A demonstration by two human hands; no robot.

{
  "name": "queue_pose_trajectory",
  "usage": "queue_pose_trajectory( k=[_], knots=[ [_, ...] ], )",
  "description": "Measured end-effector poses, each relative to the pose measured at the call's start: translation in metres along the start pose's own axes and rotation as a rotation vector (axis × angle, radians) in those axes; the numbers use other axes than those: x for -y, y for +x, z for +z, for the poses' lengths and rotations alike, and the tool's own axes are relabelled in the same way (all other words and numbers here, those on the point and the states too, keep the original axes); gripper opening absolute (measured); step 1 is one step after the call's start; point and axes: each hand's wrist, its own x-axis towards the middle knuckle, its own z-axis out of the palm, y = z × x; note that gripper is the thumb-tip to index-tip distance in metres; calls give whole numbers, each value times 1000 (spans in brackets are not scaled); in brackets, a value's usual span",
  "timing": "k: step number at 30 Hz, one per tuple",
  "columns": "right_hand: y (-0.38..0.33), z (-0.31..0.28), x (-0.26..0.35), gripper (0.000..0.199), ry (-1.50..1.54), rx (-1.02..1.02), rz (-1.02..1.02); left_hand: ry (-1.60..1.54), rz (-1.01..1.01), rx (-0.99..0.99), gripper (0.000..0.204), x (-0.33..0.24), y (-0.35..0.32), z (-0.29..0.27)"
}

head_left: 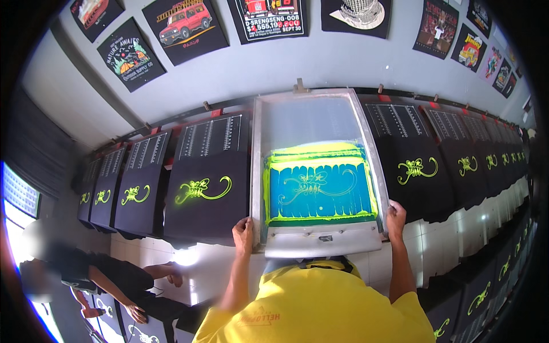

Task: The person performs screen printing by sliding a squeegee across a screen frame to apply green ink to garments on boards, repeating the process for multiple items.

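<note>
The printing screen (323, 197), streaked with yellow-green ink (317, 162), sits mid-row between black cloths (206, 216). The left hand (243, 230) curls closed on its left rail (257, 148), the right hand (396, 215) on its right rail (358, 126). Near left, 1 co-worker's hand (136, 313) rests low.

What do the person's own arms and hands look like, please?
The left hand and right hand are ungloved, and the forearms are bare. The yellow shirt has short sleeves and a small reddish print.
</note>
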Motion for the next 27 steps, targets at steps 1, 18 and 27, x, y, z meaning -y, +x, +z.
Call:
queue_pose_trajectory(
  k=[1,18,27],
  knots=[
    [0,-4,7,25,-40,-23,-10,-11,5,8,37,-1,5,-1],
    [7,-8,14,22,-109,-15,-3,61,87,-24,37,4,14,-1],
    [4,-1,6,22,-46,-48,-55,70,0,-22,37,8,18,2]
  ],
)
